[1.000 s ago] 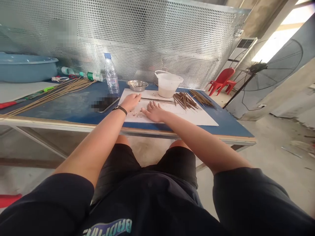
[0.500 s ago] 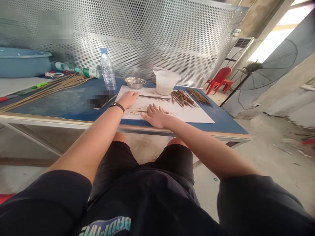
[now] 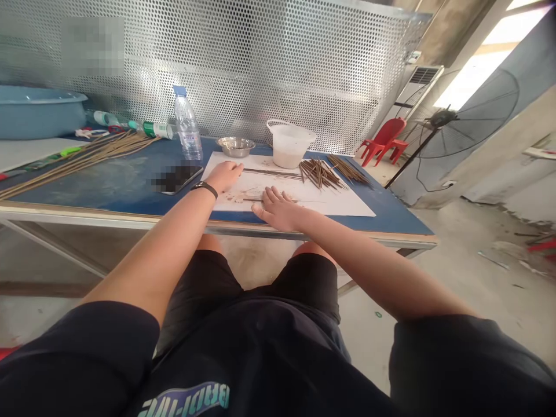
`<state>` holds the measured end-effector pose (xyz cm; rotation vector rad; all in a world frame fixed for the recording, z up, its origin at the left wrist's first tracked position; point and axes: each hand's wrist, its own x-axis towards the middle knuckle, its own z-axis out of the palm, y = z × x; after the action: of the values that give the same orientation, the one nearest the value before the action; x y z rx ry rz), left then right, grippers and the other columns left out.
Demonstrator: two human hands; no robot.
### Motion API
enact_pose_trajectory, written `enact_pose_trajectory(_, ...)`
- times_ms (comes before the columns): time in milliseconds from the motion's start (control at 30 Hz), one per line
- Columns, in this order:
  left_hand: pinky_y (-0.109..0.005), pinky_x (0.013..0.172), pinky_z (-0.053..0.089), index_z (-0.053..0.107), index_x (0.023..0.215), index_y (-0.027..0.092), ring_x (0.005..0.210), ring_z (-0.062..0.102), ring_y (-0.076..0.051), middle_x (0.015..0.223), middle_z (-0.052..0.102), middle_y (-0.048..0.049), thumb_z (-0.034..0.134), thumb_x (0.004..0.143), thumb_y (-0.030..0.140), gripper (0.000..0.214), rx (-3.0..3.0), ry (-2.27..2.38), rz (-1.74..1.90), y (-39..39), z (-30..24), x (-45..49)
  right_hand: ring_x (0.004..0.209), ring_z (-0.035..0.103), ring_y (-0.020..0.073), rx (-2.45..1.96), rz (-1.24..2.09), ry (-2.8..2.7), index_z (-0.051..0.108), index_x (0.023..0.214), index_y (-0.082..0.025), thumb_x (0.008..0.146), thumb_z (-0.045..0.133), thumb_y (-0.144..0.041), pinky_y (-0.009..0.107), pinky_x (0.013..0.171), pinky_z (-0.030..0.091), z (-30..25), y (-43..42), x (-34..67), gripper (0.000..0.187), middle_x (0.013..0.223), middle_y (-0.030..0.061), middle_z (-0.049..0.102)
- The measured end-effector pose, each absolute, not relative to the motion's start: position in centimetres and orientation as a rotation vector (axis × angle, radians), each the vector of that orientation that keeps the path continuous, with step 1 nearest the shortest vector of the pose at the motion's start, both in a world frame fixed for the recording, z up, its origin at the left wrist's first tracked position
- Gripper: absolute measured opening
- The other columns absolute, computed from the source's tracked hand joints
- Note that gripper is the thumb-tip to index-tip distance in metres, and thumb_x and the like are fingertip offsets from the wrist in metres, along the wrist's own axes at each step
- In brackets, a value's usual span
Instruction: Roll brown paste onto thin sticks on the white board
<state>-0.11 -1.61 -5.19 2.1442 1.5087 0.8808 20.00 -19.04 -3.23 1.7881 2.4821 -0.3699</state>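
On a white board point(image 3: 347, 202), my right hand point(image 3: 282, 209) lies palm down with its fingers stretched out. Under its fingers runs a thin brown stick point(image 3: 252, 200), its middle hidden by the hand. Brown smears mark the board around it. My left hand point(image 3: 226, 175), with a dark band on the wrist, rests at the board's left side with fingers curled. Its fingertips meet the left ends of long thin dark sticks point(image 3: 273, 172); whether they grip them is hidden. To the right lies a loose pile of brown coated sticks point(image 3: 322, 174).
Behind the board stand a metal bowl point(image 3: 236, 147) and a white bucket point(image 3: 292, 145). More sticks point(image 3: 350, 169) lie at the right. Leftward on the blue table point(image 3: 108, 182) are a phone point(image 3: 178, 179), an upright bottle point(image 3: 188, 124), long thin rods point(image 3: 87, 165) and a blue basin point(image 3: 39, 113).
My right hand has slid slightly toward me and to the right over the thin stick, showing more of its left end. The left hand stays in place; the view shifts slightly.
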Motion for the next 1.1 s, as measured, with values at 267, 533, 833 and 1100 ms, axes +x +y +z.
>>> enact_pose_trajectory(267,-0.037,0.063,0.041,0.059,0.075,0.024,0.066,0.062,-0.025,0.077,0.07,-0.0112,0.05,0.107,0.053,0.045,2.163,1.507,0.841,-2.5,-4.5,-0.2,0.177,-0.011,0.0364,1.885,-0.373,2.431,0.005,0.18,0.006,0.102,-0.002,-0.083,0.056,0.142,-0.003,-3.4,-15.6,19.7,0.118,0.191,0.0209,-0.004)
enact_pose_trajectory(533,-0.036,0.055,0.041,0.058,0.079,0.025,0.063,0.059,-0.025,0.078,0.07,-0.0113,0.05,0.106,0.056,0.042,2.107,1.492,0.786,-2.9,-4.1,-0.4,0.177,-0.009,0.0374,1.92,-0.352,2.442,0.01,0.179,0.007,0.101,-0.002,-0.084,0.056,0.142,-0.004,-2.9,-13.7,20.1,0.12,0.19,0.0231,0.0)
enact_pose_trajectory(833,-0.036,0.061,0.042,0.059,0.074,0.025,0.065,0.059,-0.025,0.074,0.068,-0.0107,0.052,0.106,0.051,0.043,2.116,1.495,0.829,-2.8,-4.2,-0.2,0.177,-0.006,0.0392,1.809,-0.404,2.526,0.009,0.18,0.006,0.098,0.001,-0.091,0.055,0.143,0.0,-3.5,-20.5,21.4,0.127,0.19,0.0211,0.0)
enact_pose_trajectory(1100,-0.036,0.055,0.041,0.058,0.077,0.025,0.062,0.058,-0.025,0.08,0.07,-0.0125,0.051,0.106,0.057,0.044,2.111,1.503,0.785,-3.0,-4.1,-0.4,0.178,-0.007,0.0372,1.927,-0.383,2.449,0.015,0.18,0.003,0.104,0.006,-0.078,0.059,0.141,-0.003,-3.3,-13.7,21.0,0.112,0.19,0.0217,0.003)
